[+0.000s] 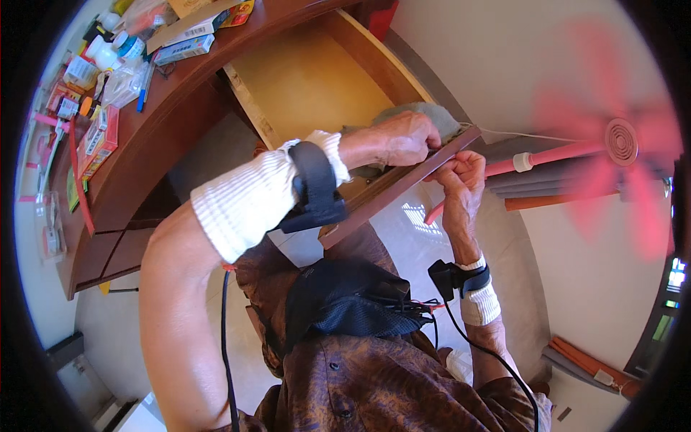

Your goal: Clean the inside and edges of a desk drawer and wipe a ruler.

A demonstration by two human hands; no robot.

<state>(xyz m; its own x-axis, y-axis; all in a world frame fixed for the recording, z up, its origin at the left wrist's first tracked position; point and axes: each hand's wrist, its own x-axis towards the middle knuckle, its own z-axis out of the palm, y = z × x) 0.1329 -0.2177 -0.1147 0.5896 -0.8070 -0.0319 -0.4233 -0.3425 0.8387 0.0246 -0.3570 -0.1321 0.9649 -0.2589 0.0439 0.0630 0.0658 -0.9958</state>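
A wooden drawer (318, 70) is pulled out of a reddish-brown desk (178, 92). My left hand (402, 139) reaches inside it, fingers curled on a grey cloth (445, 120) at the inner side of the drawer front (388, 189). Part of the cloth is hidden under the hand and wrist. On the outer side, my right hand (459, 175) grips the drawer front near its right end, with some fingertips out of sight behind it. White ribbed cuffs and black straps with devices are on both forearms.
Medicine boxes (100, 135), bottles (102, 51) and a blue pen (144, 89) crowd the desk top. A pink fan (621, 140) spins at the right, its pole (561, 154) close to my right hand. Black cables (227, 335) run along both arms. My knees are under the drawer front.
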